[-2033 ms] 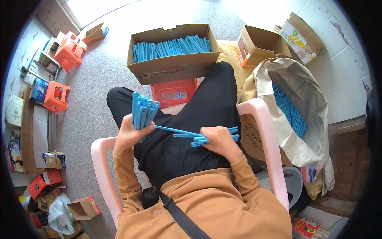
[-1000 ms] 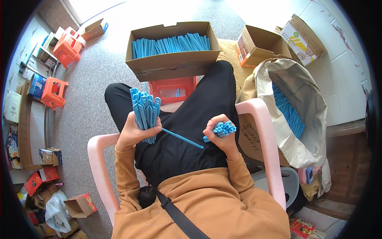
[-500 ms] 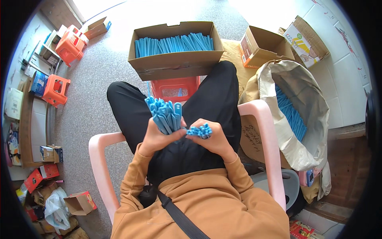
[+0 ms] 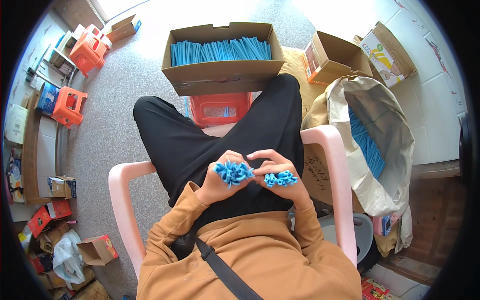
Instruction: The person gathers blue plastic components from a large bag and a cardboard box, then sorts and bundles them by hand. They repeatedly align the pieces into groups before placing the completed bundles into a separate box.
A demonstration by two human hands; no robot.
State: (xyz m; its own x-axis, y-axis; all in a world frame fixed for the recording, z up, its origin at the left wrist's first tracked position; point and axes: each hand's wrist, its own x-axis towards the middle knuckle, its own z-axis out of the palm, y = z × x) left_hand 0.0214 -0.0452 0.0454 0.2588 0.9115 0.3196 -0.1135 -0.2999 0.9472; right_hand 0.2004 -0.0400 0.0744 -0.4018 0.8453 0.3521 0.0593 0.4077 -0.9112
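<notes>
My left hand (image 4: 211,184) is closed around a thick bundle of thin blue plastic strips (image 4: 232,173), their ends pointing up toward me. Close beside it, my right hand (image 4: 296,191) grips a smaller bundle of blue strips (image 4: 280,178), its index finger stretched toward the left hand. The two hands nearly meet above my lap; whether they touch I cannot tell. Beyond my knees, a cardboard box (image 4: 220,80) full of upright blue strips rests on a red stool (image 4: 221,107).
At the right stands a large pale sack (image 4: 370,192) holding more blue strips (image 4: 367,145). Behind it are an open carton (image 4: 332,60) and a flattened one (image 4: 387,52). Pink chair arms (image 4: 120,200) flank me. Orange stools (image 4: 70,106) and loose boxes (image 4: 98,250) lie to the left.
Both hands have shifted slightly right. The left bundle has tipped from slanting away to pointing up at me, and the right index finger has lifted and straightened.
</notes>
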